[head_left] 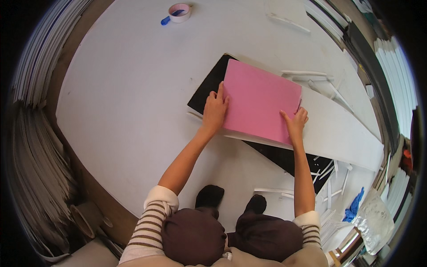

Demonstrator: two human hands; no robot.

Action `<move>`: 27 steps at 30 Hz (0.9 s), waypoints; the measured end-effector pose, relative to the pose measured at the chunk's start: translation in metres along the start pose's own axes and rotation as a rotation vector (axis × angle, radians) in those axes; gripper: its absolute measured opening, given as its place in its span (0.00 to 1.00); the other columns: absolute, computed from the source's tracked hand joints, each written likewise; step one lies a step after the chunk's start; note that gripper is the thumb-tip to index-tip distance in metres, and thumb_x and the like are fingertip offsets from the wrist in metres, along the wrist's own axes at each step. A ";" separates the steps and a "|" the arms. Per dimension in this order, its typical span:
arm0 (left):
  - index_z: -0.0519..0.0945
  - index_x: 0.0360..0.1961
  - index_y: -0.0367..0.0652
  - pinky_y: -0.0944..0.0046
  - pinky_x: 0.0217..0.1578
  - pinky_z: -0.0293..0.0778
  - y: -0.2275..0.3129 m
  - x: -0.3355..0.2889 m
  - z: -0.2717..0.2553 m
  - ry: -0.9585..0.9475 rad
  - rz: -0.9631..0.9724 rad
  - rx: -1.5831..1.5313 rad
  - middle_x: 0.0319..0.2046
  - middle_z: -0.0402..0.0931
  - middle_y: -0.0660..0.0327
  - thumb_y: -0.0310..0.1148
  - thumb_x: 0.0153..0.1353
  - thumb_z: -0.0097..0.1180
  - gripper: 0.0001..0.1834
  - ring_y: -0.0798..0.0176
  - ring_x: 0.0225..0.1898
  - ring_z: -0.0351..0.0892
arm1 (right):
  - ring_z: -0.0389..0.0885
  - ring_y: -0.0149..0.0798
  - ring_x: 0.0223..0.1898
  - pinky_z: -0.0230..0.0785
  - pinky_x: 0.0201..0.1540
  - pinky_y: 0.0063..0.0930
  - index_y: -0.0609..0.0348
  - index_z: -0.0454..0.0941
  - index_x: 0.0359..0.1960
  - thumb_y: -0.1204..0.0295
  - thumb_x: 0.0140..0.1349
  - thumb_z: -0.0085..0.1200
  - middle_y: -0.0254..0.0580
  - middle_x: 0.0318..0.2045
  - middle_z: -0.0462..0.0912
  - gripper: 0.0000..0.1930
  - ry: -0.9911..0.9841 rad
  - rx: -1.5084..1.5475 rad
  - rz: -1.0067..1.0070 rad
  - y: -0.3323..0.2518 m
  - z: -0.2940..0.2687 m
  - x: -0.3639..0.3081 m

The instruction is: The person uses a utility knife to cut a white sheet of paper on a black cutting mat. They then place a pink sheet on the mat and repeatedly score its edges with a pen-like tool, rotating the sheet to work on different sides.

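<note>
I have both bare hands on a pink, flat rectangular board (262, 100), which lies tilted near the middle of the broad white work surface (124, 89). My left hand (215, 109) is at its left edge, index finger stretched along the side and thumb next to it; whether those fingers grip underneath, I cannot tell. My right hand (296, 124) pinches the right edge near the lower corner, thumb on the pink face and fingers over the side.

Beneath the board I see a black flat sheet (208, 84) jutting out at the upper left. More black shows at the lower right, strewn with thin white offcut strips (329, 178); I can't tell whether it is the same piece. A long white panel (338, 127) extends to the right.

Well apart, near the far edge, sits a pale pink tape roll (179, 16) with something blue. Crumpled blue material (354, 205) lies at my lower right, beside clear plastic wrapping (376, 222).
</note>
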State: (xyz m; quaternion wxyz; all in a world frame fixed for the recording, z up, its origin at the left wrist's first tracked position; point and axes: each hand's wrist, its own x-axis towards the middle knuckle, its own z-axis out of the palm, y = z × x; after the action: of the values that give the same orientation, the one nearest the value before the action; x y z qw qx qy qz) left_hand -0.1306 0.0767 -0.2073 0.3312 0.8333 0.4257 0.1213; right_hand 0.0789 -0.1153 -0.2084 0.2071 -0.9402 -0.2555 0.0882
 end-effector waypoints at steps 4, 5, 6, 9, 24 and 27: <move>0.58 0.67 0.47 0.51 0.41 0.72 -0.001 -0.001 -0.001 0.023 -0.035 -0.012 0.37 0.69 0.48 0.38 0.66 0.50 0.30 0.45 0.39 0.73 | 0.65 0.56 0.49 0.61 0.51 0.47 0.68 0.65 0.46 0.60 0.47 0.69 0.55 0.47 0.67 0.33 0.007 0.056 -0.069 0.008 -0.001 0.003; 0.59 0.67 0.48 0.51 0.40 0.72 -0.006 -0.001 -0.004 0.048 -0.010 -0.003 0.38 0.69 0.47 0.38 0.66 0.49 0.29 0.46 0.37 0.73 | 0.65 0.55 0.48 0.61 0.50 0.46 0.68 0.65 0.46 0.61 0.47 0.69 0.55 0.46 0.67 0.32 -0.019 0.127 -0.074 0.010 -0.002 0.004; 0.60 0.67 0.48 0.51 0.40 0.72 -0.010 -0.003 -0.006 0.062 -0.002 -0.005 0.38 0.69 0.47 0.38 0.66 0.49 0.29 0.46 0.37 0.73 | 0.66 0.54 0.47 0.62 0.50 0.45 0.68 0.65 0.46 0.63 0.47 0.69 0.55 0.45 0.68 0.32 -0.045 0.197 -0.082 0.012 -0.003 0.006; 0.66 0.64 0.48 0.52 0.38 0.71 -0.017 -0.010 -0.014 0.147 0.019 -0.031 0.35 0.70 0.48 0.37 0.68 0.47 0.24 0.48 0.34 0.73 | 0.67 0.53 0.45 0.62 0.49 0.42 0.68 0.65 0.46 0.67 0.46 0.69 0.54 0.43 0.69 0.30 -0.044 0.232 -0.112 0.007 0.002 0.003; 0.71 0.61 0.47 0.69 0.39 0.73 -0.051 -0.043 -0.046 -0.188 -0.247 -0.589 0.37 0.82 0.60 0.37 0.58 0.62 0.29 0.72 0.32 0.77 | 0.69 0.52 0.41 0.64 0.45 0.43 0.68 0.66 0.46 0.71 0.44 0.69 0.52 0.41 0.70 0.30 -0.046 0.197 -0.175 0.010 0.010 0.009; 0.71 0.62 0.47 0.68 0.39 0.74 -0.054 -0.041 -0.048 -0.198 -0.250 -0.545 0.37 0.83 0.59 0.36 0.58 0.61 0.29 0.71 0.32 0.78 | 0.69 0.52 0.42 0.63 0.47 0.43 0.68 0.66 0.47 0.71 0.44 0.69 0.52 0.41 0.70 0.30 -0.020 0.209 -0.177 0.010 0.012 0.006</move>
State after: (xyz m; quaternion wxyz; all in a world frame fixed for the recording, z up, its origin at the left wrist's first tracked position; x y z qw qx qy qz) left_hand -0.2125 0.0885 -0.2038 0.5946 0.6627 0.4424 0.1073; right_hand 0.0856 -0.1157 -0.2240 0.3084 -0.8864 -0.3288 0.1052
